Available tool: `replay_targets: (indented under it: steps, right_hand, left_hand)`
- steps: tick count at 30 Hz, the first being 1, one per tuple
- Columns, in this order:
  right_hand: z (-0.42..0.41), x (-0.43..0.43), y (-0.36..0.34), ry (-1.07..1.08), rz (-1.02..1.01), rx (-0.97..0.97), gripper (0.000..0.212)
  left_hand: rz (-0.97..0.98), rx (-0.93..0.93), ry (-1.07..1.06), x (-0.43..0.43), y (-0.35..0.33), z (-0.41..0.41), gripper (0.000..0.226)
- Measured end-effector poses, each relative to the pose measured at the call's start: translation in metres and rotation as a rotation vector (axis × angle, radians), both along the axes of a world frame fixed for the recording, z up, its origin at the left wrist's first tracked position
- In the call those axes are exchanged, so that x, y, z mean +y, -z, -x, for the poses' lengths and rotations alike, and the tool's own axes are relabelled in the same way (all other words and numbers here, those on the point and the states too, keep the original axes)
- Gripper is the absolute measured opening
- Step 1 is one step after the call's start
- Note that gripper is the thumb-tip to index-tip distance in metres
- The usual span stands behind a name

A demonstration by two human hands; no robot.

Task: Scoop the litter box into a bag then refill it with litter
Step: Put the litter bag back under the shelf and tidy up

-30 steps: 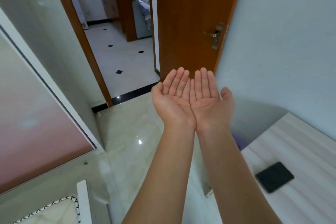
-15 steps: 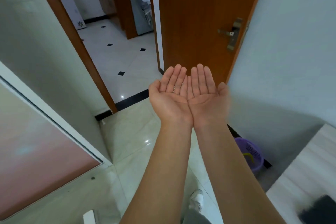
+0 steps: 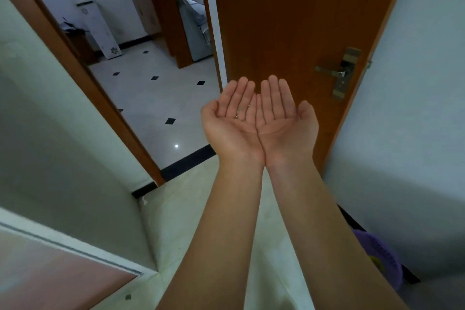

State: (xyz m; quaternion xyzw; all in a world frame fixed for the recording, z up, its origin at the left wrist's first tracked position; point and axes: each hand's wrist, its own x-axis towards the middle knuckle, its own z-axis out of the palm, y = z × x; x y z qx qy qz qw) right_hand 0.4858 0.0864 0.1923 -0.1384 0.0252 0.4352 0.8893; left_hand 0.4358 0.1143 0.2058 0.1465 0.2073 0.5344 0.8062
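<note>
Both hands are held out ahead at chest height, palms turned up. The left hand [image 3: 232,126] and the right hand [image 3: 281,123] are pressed together along their little-finger edges, so that one shallow cup is formed. The fingers [image 3: 241,93] of each hand are nearly straight and kept close together, with the thumbs spread outward. Nothing is gripped by either hand.

A few small pale specks [image 3: 237,115] are seen at the base of the left hand's inner fingers, close to the seam between the two palms. Whether these are grains of litter or something else cannot be told.

The litter box is not shown in this view, so its place relative to the fingers cannot be told.

Behind the hands an open brown door [image 3: 289,20] is seen, with a metal lever handle [image 3: 332,73] near its right edge. To the left of the door a doorway opens onto a white tiled floor [image 3: 156,98] with small black diamonds. A white panel [image 3: 97,30] is leaned against the far wall there.

On the pale floor [image 3: 176,221] below the arms, a purple basket [image 3: 380,257] is set at the foot of the right wall, partly hidden by the right forearm. A pink surface [image 3: 50,277] with a white frame fills the lower left corner.
</note>
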Motion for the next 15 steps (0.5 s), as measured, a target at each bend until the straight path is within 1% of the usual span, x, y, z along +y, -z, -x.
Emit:
replay_targets:
  steps: [2,7,10,13,15]
  right_hand:
    - [-0.018,0.014,0.003,0.042,0.004,-0.002,0.054]
    - [-0.069,0.04,0.017,0.229,0.057,-0.008,0.056]
    - [-0.101,0.05,0.018,0.369,0.083,-0.002,0.057]
    - [-0.129,0.067,0.01,0.553,0.075,0.011,0.056]
    - [-0.138,0.076,0.005,0.606,0.055,0.019,0.055]
  left_hand:
    - [0.001,-0.008,0.045,0.015,0.002,-0.02,0.045]
    - [0.05,0.027,0.205,0.047,0.015,-0.077,0.047]
    - [0.065,0.038,0.354,0.063,0.018,-0.113,0.049]
    - [0.063,0.051,0.562,0.087,0.013,-0.146,0.049]
    - [0.046,0.05,0.634,0.1,0.01,-0.159,0.05]
